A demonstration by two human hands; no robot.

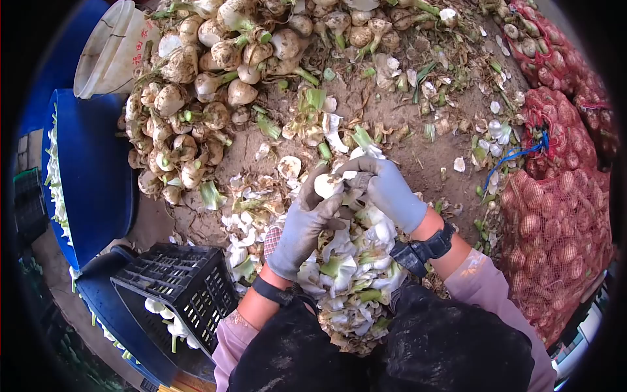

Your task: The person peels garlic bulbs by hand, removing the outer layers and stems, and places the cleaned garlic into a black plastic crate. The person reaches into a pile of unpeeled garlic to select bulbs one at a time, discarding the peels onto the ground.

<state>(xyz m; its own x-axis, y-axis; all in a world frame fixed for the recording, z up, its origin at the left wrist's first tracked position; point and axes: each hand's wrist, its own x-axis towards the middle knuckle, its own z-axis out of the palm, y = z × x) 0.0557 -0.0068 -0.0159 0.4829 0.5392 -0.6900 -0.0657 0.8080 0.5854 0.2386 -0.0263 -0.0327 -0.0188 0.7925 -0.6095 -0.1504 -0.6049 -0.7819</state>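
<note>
In a stained grey glove, my left hand (304, 219) is closed around a white garlic bulb (326, 185) with some of its skin off. My right hand (385, 189), gloved too, meets it from the right. Its thumb and fingers pinch a pale flap of garlic skin (350, 175) at the bulb's edge; the fingertips are partly hidden. Below both hands, between my knees, lies a heap of peeled skins (346, 268). A large pile of unpeeled garlic bulbs (222, 78), dirty and with cut stems, spreads at the upper left.
Red mesh sacks (555, 228) full of bulbs line the right side. At left stand a blue tub (91, 170), a white bucket (108, 55) and a tilted black crate (176, 281) beside white bulbs (171, 320). Loose skins and stem bits litter the brown ground (418, 157).
</note>
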